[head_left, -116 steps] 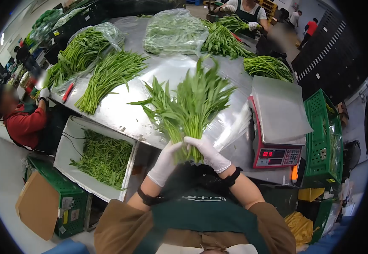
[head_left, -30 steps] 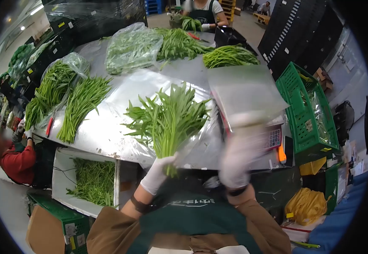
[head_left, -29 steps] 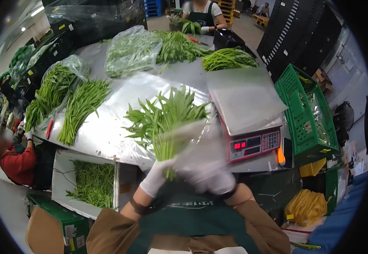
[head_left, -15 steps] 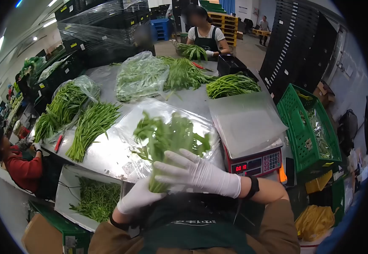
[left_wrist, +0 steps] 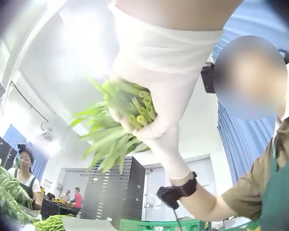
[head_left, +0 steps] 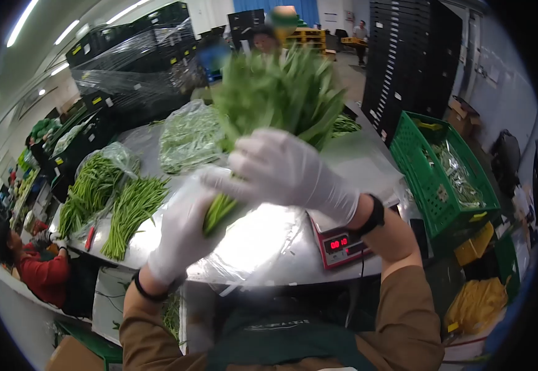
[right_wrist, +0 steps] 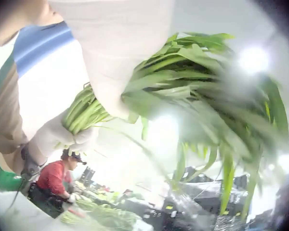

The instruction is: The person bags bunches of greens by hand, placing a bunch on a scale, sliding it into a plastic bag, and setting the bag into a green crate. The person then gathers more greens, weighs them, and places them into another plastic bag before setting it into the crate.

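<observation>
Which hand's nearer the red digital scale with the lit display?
Right: in the head view the white-gloved right hand is above and left of the red digital scale; the white-gloved left hand is farther left, gripping a leafy green bunch.

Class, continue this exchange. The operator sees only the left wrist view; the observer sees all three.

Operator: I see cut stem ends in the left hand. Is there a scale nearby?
Observer: Yes, the head view shows a red scale with lit digits.
Operator: What lies to the left?
Observer: A loose bunch of greens beside a bagged bunch.
Operator: Where does the right hand meet the held bunch?
Observer: In the right wrist view, between its stems and its leaves.
</observation>
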`<control>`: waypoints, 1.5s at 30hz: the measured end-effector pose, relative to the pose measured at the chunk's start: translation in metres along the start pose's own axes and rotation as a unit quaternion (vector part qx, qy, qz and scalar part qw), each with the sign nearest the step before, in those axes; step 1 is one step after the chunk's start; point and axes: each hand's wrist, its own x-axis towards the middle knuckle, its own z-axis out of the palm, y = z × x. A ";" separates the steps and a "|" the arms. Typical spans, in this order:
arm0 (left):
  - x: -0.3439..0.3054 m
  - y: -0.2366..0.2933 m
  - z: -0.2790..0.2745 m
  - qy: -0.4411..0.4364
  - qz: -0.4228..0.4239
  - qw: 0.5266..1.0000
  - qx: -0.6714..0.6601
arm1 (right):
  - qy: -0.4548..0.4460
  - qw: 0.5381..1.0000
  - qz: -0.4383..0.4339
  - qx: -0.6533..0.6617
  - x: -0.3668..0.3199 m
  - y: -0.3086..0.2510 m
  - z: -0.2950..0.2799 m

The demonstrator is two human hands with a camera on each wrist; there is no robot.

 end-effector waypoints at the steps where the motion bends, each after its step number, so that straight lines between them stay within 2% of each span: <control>1: 0.018 -0.008 0.016 0.028 0.050 0.998 0.008 | -0.022 0.999 0.002 -0.036 -0.009 0.014 -0.005; 3: 0.050 -0.013 0.050 -0.004 0.027 0.999 -0.041 | -0.069 0.992 0.003 -0.108 -0.035 0.038 -0.020; 5: 0.073 -0.010 0.103 -0.008 0.039 0.992 -0.117 | -0.134 0.987 0.059 -0.070 -0.078 0.050 -0.030; 7: 0.074 -0.019 0.179 -0.087 -0.002 0.976 -0.201 | -0.224 0.965 0.135 -0.029 -0.145 0.051 -0.030; 8: 0.071 -0.019 0.217 -0.128 -0.033 0.968 -0.211 | -0.278 0.943 0.182 -0.008 -0.185 0.048 -0.026; 9: 0.071 -0.018 0.249 -0.204 -0.057 0.957 -0.199 | -0.345 0.892 0.277 0.091 -0.214 0.039 -0.031; 10: 0.062 -0.016 0.279 -0.185 -0.019 0.952 -0.242 | -0.402 0.819 0.365 0.188 -0.240 0.026 -0.036; 11: 0.052 -0.014 0.298 -0.203 -0.018 0.944 -0.259 | -0.425 0.787 0.391 0.219 -0.274 0.011 -0.036; 12: 0.052 -0.004 0.299 -0.221 -0.017 0.936 -0.275 | -0.447 0.751 0.417 0.249 -0.275 0.008 -0.044; 13: 0.053 0.001 0.297 -0.269 -0.055 0.923 -0.270 | -0.453 0.744 0.409 0.271 -0.277 0.017 -0.052; 14: 0.060 0.006 0.281 -0.316 -0.092 0.908 -0.261 | -0.461 0.804 0.326 0.189 -0.275 0.024 -0.058; 15: 0.058 0.006 0.283 -0.302 -0.066 0.918 -0.247 | -0.458 0.829 0.284 0.148 -0.263 0.033 -0.067; 16: 0.059 0.004 0.285 -0.324 -0.083 0.908 -0.254 | -0.454 0.849 0.245 0.113 -0.251 0.035 -0.077; 18: 0.067 0.011 0.264 -0.368 -0.121 0.883 -0.264 | -0.356 0.875 0.266 0.194 -0.194 0.049 -0.093; 21: 0.050 -0.006 0.308 -0.167 0.025 0.967 -0.190 | -0.220 0.914 0.249 0.234 -0.083 0.051 -0.137; 23: 0.042 -0.020 0.331 -0.134 0.004 0.941 -0.312 | -0.256 0.901 0.183 0.299 -0.031 0.046 -0.170; 26: 0.027 -0.019 0.319 -0.150 -0.067 0.929 -0.332 | -0.239 0.904 0.077 0.345 0.008 0.021 -0.194; 29: -0.013 -0.014 0.288 -0.026 -0.044 0.963 -0.265 | -0.208 0.912 0.021 0.353 0.021 -0.001 -0.191; 30: -0.029 -0.013 0.271 0.005 -0.063 0.965 -0.253 | -0.198 0.915 0.012 0.351 0.024 -0.005 -0.188; 32: -0.071 -0.017 0.241 0.005 -0.169 0.930 -0.325 | -0.183 0.919 0.002 0.348 0.029 -0.011 -0.180; 34: -0.115 -0.037 0.208 -0.002 -0.249 0.926 -0.284 | -0.167 0.923 -0.010 0.345 0.034 -0.017 -0.170; 35: -0.134 -0.047 0.188 0.022 -0.260 0.935 -0.238 | -0.158 0.924 -0.017 0.347 0.039 -0.020 -0.164; 36: -0.160 -0.063 0.174 0.031 -0.310 0.929 -0.198 | -0.149 0.925 -0.023 0.349 0.042 -0.024 -0.157; 38: -0.207 -0.089 0.143 0.065 -0.425 0.879 -0.204 | -0.132 0.926 -0.037 0.352 0.052 -0.034 -0.148; 40: -0.251 -0.111 0.113 0.116 -0.481 0.845 -0.203 | -0.113 0.924 -0.052 0.362 0.063 -0.045 -0.138; 44: -0.326 -0.145 0.063 0.158 -0.537 0.820 -0.118 | -0.058 0.919 -0.071 0.384 0.084 -0.070 -0.115; 45: -0.329 -0.144 0.046 0.141 -0.540 0.829 -0.018 | -0.045 0.917 -0.071 0.389 0.088 -0.076 -0.110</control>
